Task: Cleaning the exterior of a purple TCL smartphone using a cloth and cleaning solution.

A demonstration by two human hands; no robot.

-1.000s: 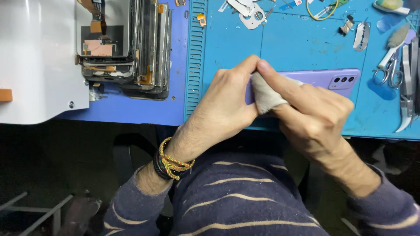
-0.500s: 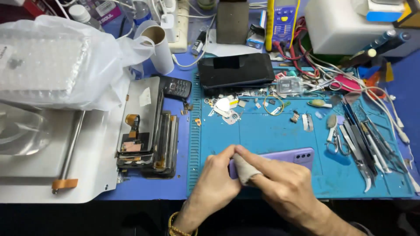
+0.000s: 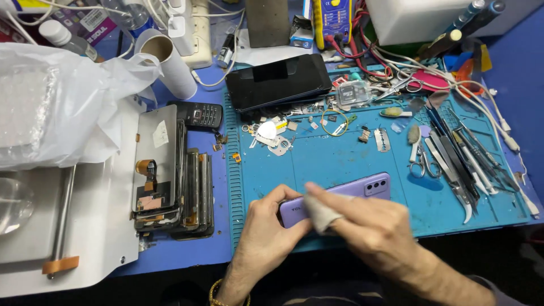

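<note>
From my seat, the purple phone [image 3: 356, 191] is lying back-up on the blue mat [image 3: 340, 156], near its front edge. Long axis runs roughly 8 to 2 o'clock, with the camera end up toward 2. Left hand [image 3: 266, 235] is pinching the phone's lower end, fingers closed on it. Right hand [image 3: 377, 232] is clamped on a small grey cloth [image 3: 322, 212], pressing it onto the phone's back. Tweezers and scissors [image 3: 447, 158] sit off at 3 o'clock, stacked screens [image 3: 170, 175] at 9.
</note>
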